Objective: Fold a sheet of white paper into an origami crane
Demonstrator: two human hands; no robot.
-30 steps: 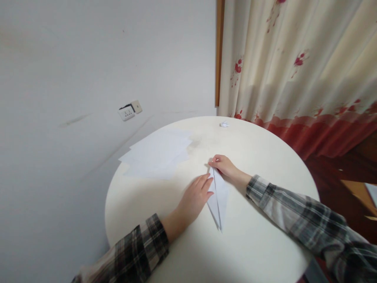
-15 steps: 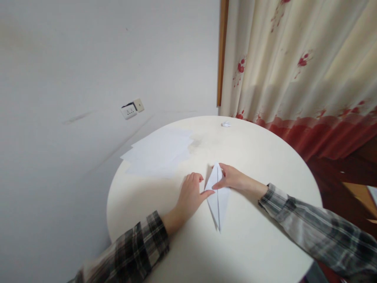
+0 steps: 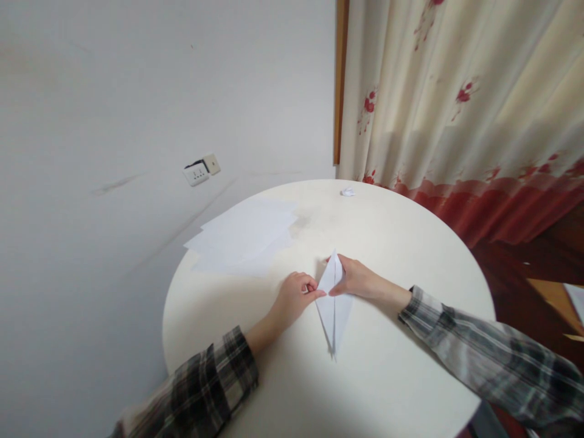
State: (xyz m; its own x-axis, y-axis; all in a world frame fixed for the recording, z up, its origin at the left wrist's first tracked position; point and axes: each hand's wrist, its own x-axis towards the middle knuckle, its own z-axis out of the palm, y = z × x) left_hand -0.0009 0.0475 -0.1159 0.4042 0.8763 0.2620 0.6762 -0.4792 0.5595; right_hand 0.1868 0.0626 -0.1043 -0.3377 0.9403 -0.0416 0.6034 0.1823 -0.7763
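A white sheet of paper folded into a long diamond (image 3: 333, 322) is held over the round table, with a seam down its middle and one point toward me. My left hand (image 3: 295, 298) pinches its left corner between thumb and curled fingers. On the other side, my right hand (image 3: 358, 278) grips the upper right part, thumb on the front face and fingers behind the far tip. The two thumbs come close together near the middle of the paper. Part of the right edge is hidden by my right hand.
Loose white sheets (image 3: 246, 234) lie overlapping at the table's back left. A small crumpled piece of paper (image 3: 347, 191) rests near the far edge of the white table (image 3: 401, 237). Behind stand a wall with a socket (image 3: 196, 174) and a flowered curtain (image 3: 438, 121).
My left fingers have curled in and closed on the paper's left corner, the thumb drawing back slightly left. My right hand keeps its hold. The whole view has shifted a little.
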